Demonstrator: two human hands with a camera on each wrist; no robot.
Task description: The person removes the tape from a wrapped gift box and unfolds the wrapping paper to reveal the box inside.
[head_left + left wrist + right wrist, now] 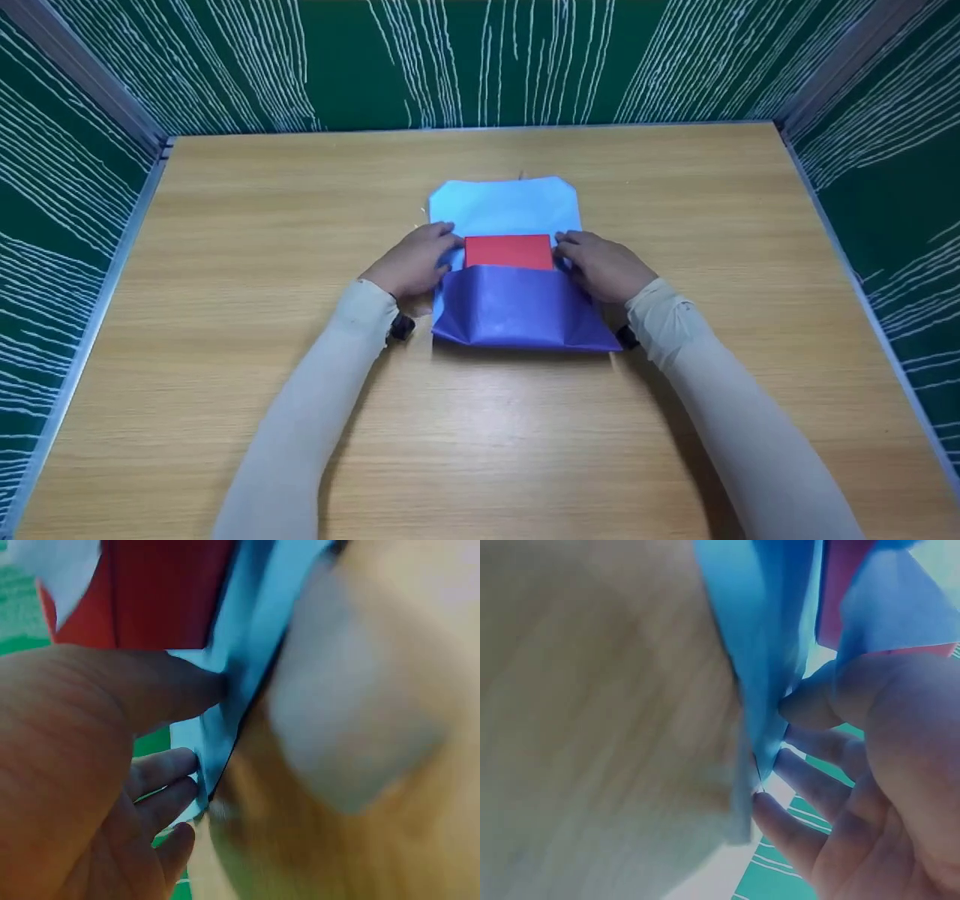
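Observation:
A red box [508, 251] lies on a sheet of wrapping paper [502, 206], light blue inside and deep violet-blue outside. The near flap of the paper [517, 307] is folded up over the box's near part, hiding it. On the left side my left hand [416, 259] pinches the paper's edge; in the left wrist view its thumb [180, 686] presses the inner face, with fingers behind. Opposite it, my right hand [604, 266] grips the right edge the same way, its thumb [810, 703] inside and fingers outside in the right wrist view.
A wood-grain table [225, 300] carries the paper and box. Green walls with white streaks [465, 67] enclose it at the back and both sides. Dark wrist devices [402, 327] sit by the cuffs, and pale sleeves cover both forearms.

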